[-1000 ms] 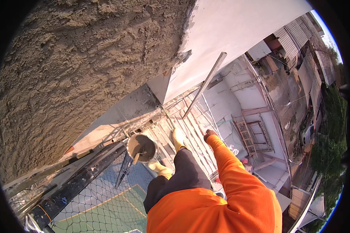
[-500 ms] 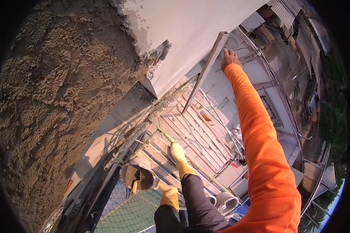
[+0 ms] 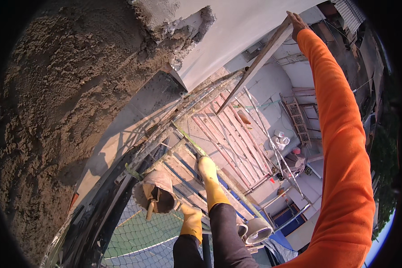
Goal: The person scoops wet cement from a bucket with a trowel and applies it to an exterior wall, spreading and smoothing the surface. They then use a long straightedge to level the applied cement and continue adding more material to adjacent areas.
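Note:
My right hand [image 3: 298,27], in an orange sleeve, reaches far out at the upper right. Its fingers are closed at the upper end of a long straightedge [image 3: 254,67], a flat greyish bar. The bar slants down to the left beside the edge of a smooth pale wall [image 3: 236,33], its lower end over the planks. My left hand is out of view. Rough wet mortar [image 3: 76,89] covers the wall face on the left, with a ragged broken edge where it meets the smooth surface.
I stand in yellow boots [image 3: 213,183] on narrow scaffold planks [image 3: 183,156]. By my left boot hangs or sits a mortar-stained bucket [image 3: 158,178] with a wooden-handled tool. More buckets [image 3: 257,231] stand right of my legs. Netting [image 3: 143,236] and a lower floor show far below.
My right hand has moved up and to the right, and the straightedge's upper end has swung with it, so the bar leans more. My view has shifted slightly.

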`<state>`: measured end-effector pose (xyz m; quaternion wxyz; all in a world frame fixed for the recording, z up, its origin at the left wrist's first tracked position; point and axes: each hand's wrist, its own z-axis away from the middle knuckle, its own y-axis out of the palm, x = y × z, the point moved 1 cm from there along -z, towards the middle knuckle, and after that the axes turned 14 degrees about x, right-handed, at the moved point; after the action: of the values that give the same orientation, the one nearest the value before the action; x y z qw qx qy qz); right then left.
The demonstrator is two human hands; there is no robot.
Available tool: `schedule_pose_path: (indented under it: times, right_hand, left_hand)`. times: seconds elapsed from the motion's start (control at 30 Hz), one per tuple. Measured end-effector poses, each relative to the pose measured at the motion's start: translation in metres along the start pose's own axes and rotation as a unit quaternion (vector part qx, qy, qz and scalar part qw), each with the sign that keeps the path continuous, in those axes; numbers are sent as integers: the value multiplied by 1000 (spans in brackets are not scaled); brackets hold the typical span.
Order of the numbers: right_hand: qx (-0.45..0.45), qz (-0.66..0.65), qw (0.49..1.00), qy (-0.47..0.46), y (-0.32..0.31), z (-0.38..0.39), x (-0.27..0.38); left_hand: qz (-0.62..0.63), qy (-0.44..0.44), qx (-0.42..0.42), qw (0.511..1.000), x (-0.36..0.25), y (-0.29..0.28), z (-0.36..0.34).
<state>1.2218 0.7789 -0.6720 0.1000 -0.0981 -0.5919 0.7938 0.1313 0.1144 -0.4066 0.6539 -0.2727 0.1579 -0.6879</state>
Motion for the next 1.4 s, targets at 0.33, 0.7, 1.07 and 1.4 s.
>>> schedule_pose_path:
  times: [0.33,0.7,1.07,1.4]
  right_hand:
    - [19,-48,990,-128,-50,112,49]
    - [208,-140,936,-247,-50,429,195]
    - [128,-23,893,-432,-241,599,288]
    - [22,-51,891,-451,-360,677,377]
  left_hand:
    - [-17,7,8,1000,5,-49,12]
    - [-218,446,346,796,-242,258,178]
    - [-255,711,296,586,-240,369,261]
    - [-75,820,257,505,-226,291,319]
